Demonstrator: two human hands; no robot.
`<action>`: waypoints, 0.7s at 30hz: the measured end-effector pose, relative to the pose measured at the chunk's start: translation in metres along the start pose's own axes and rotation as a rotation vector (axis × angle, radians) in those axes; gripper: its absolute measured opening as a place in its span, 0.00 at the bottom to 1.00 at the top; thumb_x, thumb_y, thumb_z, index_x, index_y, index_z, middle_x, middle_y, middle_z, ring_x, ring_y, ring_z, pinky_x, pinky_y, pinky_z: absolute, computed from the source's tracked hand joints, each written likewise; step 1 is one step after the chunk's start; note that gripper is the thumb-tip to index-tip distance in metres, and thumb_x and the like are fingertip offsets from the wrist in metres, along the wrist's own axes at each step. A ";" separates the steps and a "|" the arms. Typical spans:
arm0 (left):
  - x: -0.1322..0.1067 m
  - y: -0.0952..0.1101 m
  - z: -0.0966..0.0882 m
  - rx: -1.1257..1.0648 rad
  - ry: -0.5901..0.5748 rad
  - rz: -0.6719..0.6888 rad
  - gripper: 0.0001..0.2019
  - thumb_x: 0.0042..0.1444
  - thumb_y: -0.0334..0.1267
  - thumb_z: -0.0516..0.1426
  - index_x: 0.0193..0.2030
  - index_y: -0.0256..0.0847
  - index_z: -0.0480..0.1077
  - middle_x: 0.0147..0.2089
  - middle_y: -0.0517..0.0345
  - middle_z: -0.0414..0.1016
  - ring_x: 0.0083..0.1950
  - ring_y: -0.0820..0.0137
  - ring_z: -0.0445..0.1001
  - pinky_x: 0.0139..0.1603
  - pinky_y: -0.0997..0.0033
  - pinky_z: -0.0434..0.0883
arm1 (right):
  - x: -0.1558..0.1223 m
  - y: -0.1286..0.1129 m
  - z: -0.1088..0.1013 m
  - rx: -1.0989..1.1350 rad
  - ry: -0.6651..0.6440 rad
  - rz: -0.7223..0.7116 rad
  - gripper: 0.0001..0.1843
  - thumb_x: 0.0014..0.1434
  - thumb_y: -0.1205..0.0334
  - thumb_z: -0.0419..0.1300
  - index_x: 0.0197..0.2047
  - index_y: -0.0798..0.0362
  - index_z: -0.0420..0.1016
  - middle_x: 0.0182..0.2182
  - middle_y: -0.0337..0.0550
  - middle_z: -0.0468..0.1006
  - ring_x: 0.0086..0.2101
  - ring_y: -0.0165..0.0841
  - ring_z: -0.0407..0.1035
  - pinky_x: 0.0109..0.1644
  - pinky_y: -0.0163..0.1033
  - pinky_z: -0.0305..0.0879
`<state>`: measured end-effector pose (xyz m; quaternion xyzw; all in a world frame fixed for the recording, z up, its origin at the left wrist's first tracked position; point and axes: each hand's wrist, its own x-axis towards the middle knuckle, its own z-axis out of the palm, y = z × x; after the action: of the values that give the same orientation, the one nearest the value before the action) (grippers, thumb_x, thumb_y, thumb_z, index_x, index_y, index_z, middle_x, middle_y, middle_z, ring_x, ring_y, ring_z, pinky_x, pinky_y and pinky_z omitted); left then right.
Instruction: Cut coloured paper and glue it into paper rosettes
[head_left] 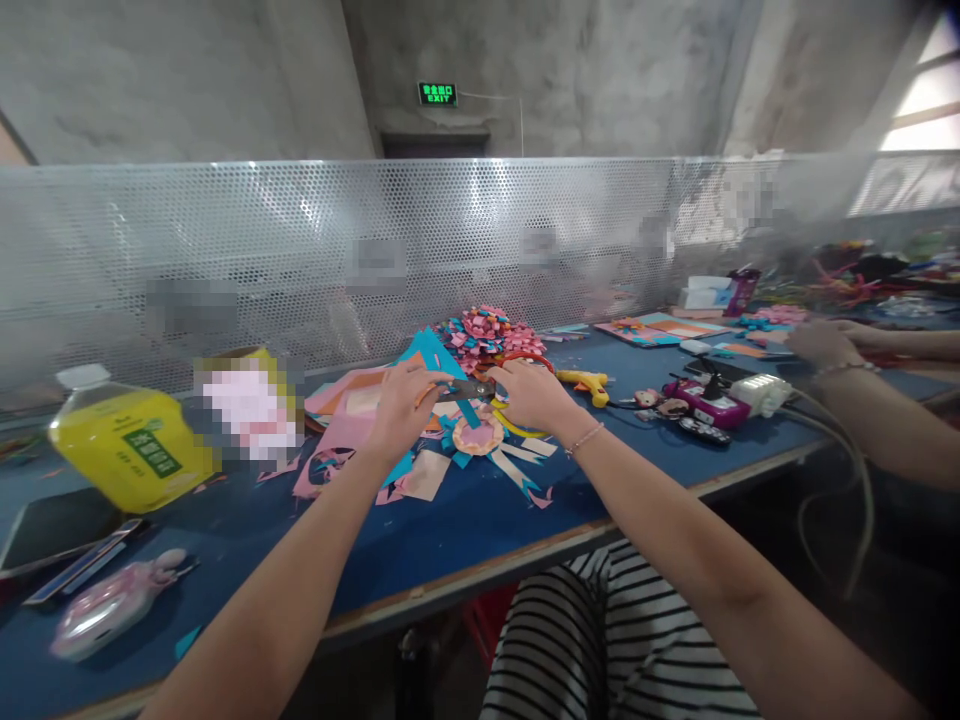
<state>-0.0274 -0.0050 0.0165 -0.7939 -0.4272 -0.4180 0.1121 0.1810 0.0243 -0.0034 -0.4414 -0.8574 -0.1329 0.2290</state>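
My right hand (534, 398) is wrapped round a pair of scissors (484, 388), whose red and yellow handle loops show above and below it. The metal blades point left, toward my left hand (407, 405). The fingers of that hand are pinched together close to the blade tips; what they hold is too small to make out. Just below the blades lies a paper rosette (478, 436) with a pink centre, a peach rim and blue and pale ribbon tails. A blue paper strip (469, 411) runs between the blades and the rosette.
Coloured paper sheets (352, 405) and scraps lie around my left hand. Behind stands a heap of pink and blue paper curls (484, 335). A yellow glue gun (589, 385) and a power strip (757, 393) are to the right, a yellow bottle (135, 445) left. Another person's hand (825, 345) is far right.
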 end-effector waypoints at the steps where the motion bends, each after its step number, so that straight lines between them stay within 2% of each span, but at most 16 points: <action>1: 0.000 0.000 0.000 0.015 -0.002 0.021 0.07 0.54 0.35 0.54 0.36 0.45 0.74 0.35 0.57 0.77 0.43 0.64 0.68 0.48 0.63 0.62 | 0.000 0.000 -0.001 -0.009 -0.002 0.003 0.28 0.57 0.47 0.53 0.55 0.56 0.65 0.45 0.55 0.71 0.47 0.42 0.64 0.48 0.41 0.58; 6: -0.002 0.000 0.000 0.075 0.027 0.097 0.08 0.56 0.36 0.53 0.37 0.43 0.74 0.35 0.57 0.77 0.43 0.65 0.69 0.47 0.63 0.63 | -0.002 0.000 -0.002 -0.030 0.008 0.009 0.29 0.57 0.42 0.51 0.55 0.52 0.66 0.45 0.51 0.73 0.45 0.41 0.66 0.45 0.40 0.60; 13: -0.002 0.001 -0.001 0.085 0.021 0.056 0.07 0.56 0.35 0.54 0.36 0.45 0.74 0.33 0.58 0.76 0.43 0.66 0.69 0.47 0.64 0.64 | -0.003 -0.001 -0.007 -0.048 -0.064 0.046 0.28 0.57 0.41 0.49 0.54 0.50 0.67 0.43 0.50 0.75 0.44 0.39 0.68 0.42 0.38 0.61; 18: -0.002 0.001 0.000 0.025 0.064 0.001 0.05 0.53 0.34 0.56 0.34 0.44 0.73 0.35 0.58 0.76 0.43 0.65 0.70 0.49 0.63 0.65 | -0.002 0.000 -0.007 -0.057 -0.095 0.049 0.21 0.59 0.49 0.49 0.47 0.51 0.72 0.41 0.49 0.77 0.43 0.39 0.70 0.41 0.38 0.62; 21: -0.002 0.000 0.001 -0.071 0.122 -0.096 0.05 0.52 0.34 0.56 0.36 0.43 0.72 0.37 0.57 0.75 0.43 0.66 0.71 0.49 0.62 0.66 | -0.001 0.003 -0.005 -0.052 -0.109 0.065 0.18 0.58 0.53 0.49 0.46 0.51 0.72 0.40 0.49 0.77 0.43 0.40 0.70 0.41 0.38 0.62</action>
<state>-0.0273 -0.0058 0.0145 -0.7491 -0.4420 -0.4852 0.0893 0.1855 0.0235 0.0006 -0.4814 -0.8500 -0.1233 0.1746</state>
